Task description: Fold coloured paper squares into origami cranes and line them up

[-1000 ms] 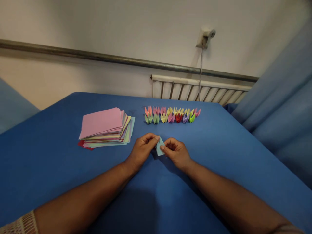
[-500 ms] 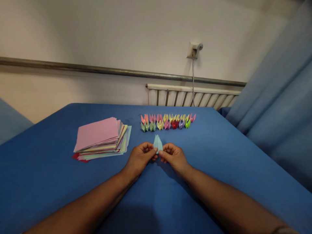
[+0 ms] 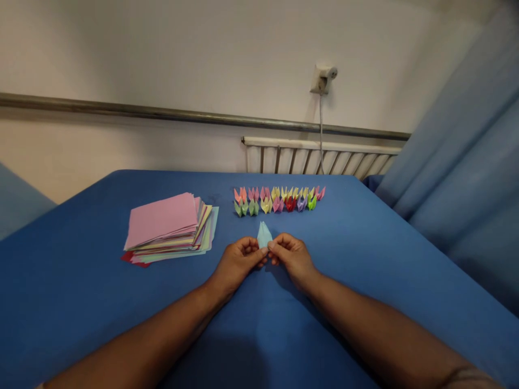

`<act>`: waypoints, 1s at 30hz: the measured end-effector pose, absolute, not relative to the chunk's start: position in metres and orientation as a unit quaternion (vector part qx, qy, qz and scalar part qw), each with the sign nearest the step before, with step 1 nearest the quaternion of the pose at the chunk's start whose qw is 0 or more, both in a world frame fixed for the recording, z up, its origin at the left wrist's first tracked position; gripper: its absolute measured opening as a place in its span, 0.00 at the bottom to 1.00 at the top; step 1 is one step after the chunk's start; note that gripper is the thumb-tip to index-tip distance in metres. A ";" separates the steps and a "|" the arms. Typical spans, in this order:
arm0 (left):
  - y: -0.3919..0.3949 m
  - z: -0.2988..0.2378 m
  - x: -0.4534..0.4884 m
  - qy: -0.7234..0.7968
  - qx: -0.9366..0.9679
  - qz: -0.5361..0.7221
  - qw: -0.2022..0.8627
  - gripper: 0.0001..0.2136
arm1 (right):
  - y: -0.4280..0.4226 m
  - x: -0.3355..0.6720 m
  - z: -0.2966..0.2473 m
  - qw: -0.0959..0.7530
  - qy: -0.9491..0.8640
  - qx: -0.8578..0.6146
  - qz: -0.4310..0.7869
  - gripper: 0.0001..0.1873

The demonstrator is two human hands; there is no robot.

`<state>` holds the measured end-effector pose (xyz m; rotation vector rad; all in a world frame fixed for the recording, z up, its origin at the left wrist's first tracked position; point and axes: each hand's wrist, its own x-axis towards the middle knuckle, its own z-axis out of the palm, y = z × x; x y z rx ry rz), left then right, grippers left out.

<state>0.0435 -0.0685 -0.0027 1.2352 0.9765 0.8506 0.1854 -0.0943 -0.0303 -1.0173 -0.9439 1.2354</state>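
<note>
A small light blue folded paper is held up over the table, its narrow tip pointing away from me. My left hand pinches it at the lower left, thumb on top. From the other side, my right hand grips its lower right edge between thumb and fingers. The paper's lower end is partly hidden by both thumbs. Just beyond it, folded paper cranes in many colours stand in two rows.
A thick stack of coloured paper, pink on top, lies left of my hands on the blue table. Behind the table are a radiator, a metal rail and a plugged-in socket. Blue curtains hang at right.
The folded paper has shifted slightly right and now looks a little wider. My right thumb has moved up along its edge, and my left thumb has slid a little right.
</note>
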 end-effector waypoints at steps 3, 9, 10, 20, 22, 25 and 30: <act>-0.068 -0.005 0.041 0.420 0.530 0.370 0.637 0.13 | -0.095 0.184 -0.029 0.590 -0.419 -0.440 0.532 0.16; -0.063 -0.007 0.036 0.412 0.506 0.350 0.672 0.15 | -0.096 0.183 -0.028 0.589 -0.427 -0.430 0.534 0.17; -0.063 -0.007 0.037 0.413 0.509 0.348 0.671 0.15 | -0.096 0.183 -0.028 0.590 -0.431 -0.434 0.527 0.17; -0.059 -0.008 0.036 0.420 0.536 0.382 0.625 0.15 | -0.098 0.180 -0.032 0.556 -0.492 -0.453 0.494 0.15; -0.058 -0.007 0.035 0.422 0.532 0.385 0.625 0.16 | -0.098 0.180 -0.032 0.556 -0.481 -0.458 0.499 0.16; -0.059 -0.006 0.035 0.408 0.511 0.377 0.656 0.17 | -0.097 0.180 -0.030 0.568 -0.459 -0.467 0.498 0.17; -0.063 -0.008 0.039 0.414 0.506 0.341 0.676 0.15 | -0.095 0.182 -0.025 0.594 -0.428 -0.479 0.484 0.17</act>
